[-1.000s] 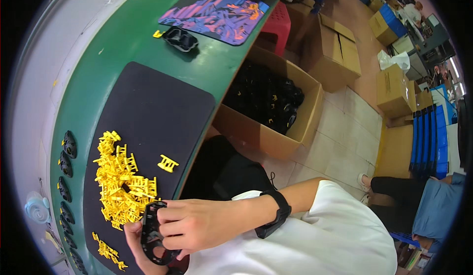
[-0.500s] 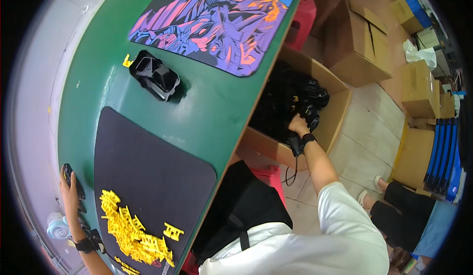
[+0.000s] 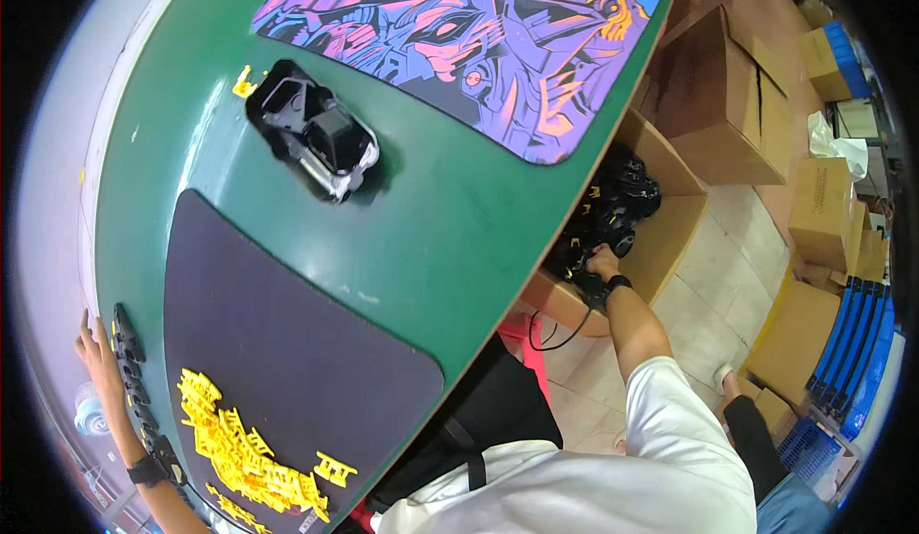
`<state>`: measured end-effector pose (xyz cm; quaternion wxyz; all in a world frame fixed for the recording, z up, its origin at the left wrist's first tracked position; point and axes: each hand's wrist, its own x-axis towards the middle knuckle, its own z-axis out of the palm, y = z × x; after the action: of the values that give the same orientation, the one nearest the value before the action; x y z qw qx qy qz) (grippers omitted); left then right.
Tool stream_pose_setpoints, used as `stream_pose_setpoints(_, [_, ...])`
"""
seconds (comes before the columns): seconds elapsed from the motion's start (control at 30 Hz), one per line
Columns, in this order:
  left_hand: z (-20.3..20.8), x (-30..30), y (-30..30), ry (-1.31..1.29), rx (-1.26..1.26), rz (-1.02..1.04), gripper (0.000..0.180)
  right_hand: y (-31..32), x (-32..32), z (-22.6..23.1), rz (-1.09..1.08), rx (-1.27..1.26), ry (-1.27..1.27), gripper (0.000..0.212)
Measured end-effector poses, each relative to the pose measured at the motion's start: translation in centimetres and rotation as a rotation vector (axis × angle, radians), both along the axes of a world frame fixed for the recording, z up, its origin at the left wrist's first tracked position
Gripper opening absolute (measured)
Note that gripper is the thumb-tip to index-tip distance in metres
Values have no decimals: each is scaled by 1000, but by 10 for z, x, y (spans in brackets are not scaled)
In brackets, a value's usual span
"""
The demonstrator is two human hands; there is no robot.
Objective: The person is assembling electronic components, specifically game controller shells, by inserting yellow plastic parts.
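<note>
My left hand (image 3: 96,347) is at the table's far left edge. Its fingers are apart and hold nothing, just beside a row of black plastic pieces (image 3: 124,331). My right hand (image 3: 603,264) reaches down into a cardboard box (image 3: 675,237) of black plastic devices (image 3: 627,194) with yellow bits. Its fingers are curled among them; what they grip is hidden. A black cable (image 3: 565,344) loops over the box's near side, below that hand. Yellow plastic clips (image 3: 244,457) lie heaped on a dark mat (image 3: 297,314).
A black plastic tray (image 3: 316,132) stands on the green table (image 3: 421,218), beside a small yellow piece (image 3: 245,82). Beyond lies a colourful printed mat (image 3: 459,46). Cartons (image 3: 718,103) and blue-edged stacked panels (image 3: 850,343) stand right. Another person's leg (image 3: 751,448) is at lower right.
My left hand has come off the black piece at the table's left edge, its fingers now spread. My right hand stays in the box. The whole view has shifted.
</note>
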<state>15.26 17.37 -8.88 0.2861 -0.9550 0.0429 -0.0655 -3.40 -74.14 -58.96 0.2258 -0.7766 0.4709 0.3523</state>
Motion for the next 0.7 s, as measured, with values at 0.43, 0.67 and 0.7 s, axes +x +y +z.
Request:
stream_pose_setpoints(0.43, [91, -180, -243, -244, -992, -9, 42, 68, -21, 317, -208, 76, -1154, 37])
stream_pose_setpoints(0.67, [70, -260, -353, 441, -2266, 152, 67, 245, -31, 517, 282, 850, -1280, 43])
stream_pose_setpoints(0.7, [57, -264, -354, 624, -2388, 71, 83, 273, -33, 531, 341, 947, -1261, 42])
